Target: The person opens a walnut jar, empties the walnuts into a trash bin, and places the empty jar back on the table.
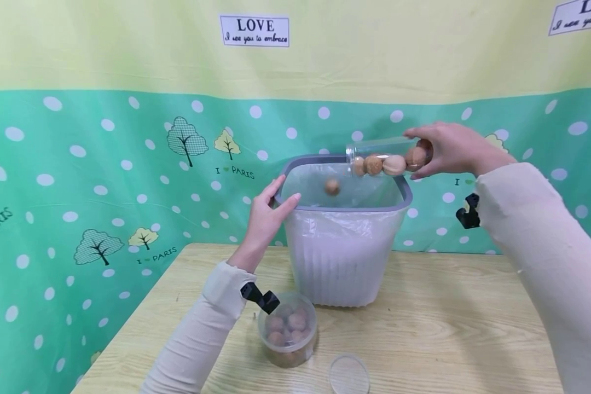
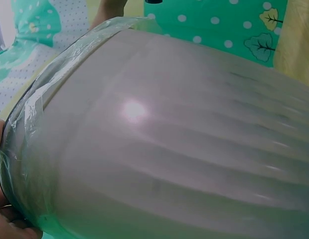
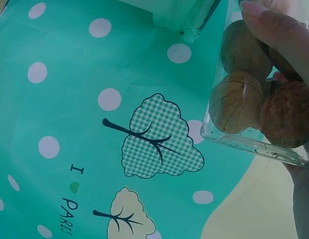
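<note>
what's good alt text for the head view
A right hand tips a clear jar of walnuts over a lined bin, a blurred walnut showing in its opening, while the left hand grips the rim. A tub and clear disc sit on the table.

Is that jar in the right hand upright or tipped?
Tipped: the jar lies nearly level, its mouth over the bin, walnuts lined along its lower side.
</note>
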